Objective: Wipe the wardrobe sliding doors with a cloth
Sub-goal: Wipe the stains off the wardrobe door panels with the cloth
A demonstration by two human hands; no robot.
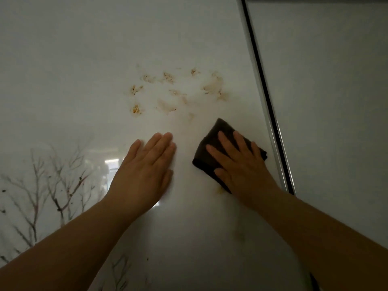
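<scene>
A glossy white sliding door (105,59) fills most of the view. Orange-brown stains (174,91) are smeared across its middle, above both hands. My right hand (239,164) lies flat, fingers spread, pressing a folded dark brown cloth (220,131) against the door, just below and right of the stains. A small orange smear (220,190) shows under the cloth's lower edge. My left hand (147,166) rests flat on the bare door to the left of the cloth, fingers straight and together.
A dark vertical frame with a silver edge (266,97) runs down the right, dividing this door from a second plain door (336,101). A printed bare-branch tree pattern (54,181) covers the lower left of the door, beside a bright window reflection (113,164).
</scene>
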